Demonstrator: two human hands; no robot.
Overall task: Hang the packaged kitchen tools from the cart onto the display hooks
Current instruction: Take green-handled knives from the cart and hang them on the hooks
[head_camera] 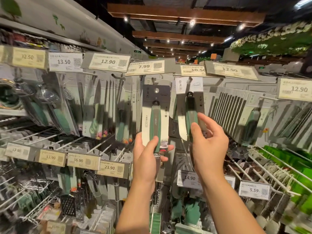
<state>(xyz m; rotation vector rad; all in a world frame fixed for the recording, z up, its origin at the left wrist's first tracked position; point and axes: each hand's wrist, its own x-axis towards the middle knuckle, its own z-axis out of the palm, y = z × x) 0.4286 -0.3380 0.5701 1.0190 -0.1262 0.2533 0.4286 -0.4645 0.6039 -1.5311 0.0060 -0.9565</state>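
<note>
Both arms are raised to the wall of hooks; the left hand (148, 152) grips the lower end of a carded tool (156, 115), thumb laid across the front over the green handle and fingers curled round behind, their tips showing at the right edge; the card stands upright, its dark header with the hang hole up under the 7.99 price tag (146, 67), though I cannot tell whether the hole is on the hook (153, 80) or only held against it.

Just to the right, the right hand (208, 141) pinches a second packaged tool (191, 115) by its green handle, thumb on the front and forefinger along the right side; the other fingers are loosely bent behind; the white header of this pack sits up at a hook (190, 79) under the 10.50 tag (193, 70), and it hangs a little tilted, close beside the first pack without plainly touching it.

Left of them hang rows of packaged knives (97, 108) under the 12.90 tag (108, 61), and strainers (45, 100) further left; to the right, a long rank of similar cards (236, 105) runs off along the rail; below, bare white prongs (263, 173) stick out above tags reading 14.90 (189, 178) and 5.59 (254, 190); the cart is nowhere in view.
</note>
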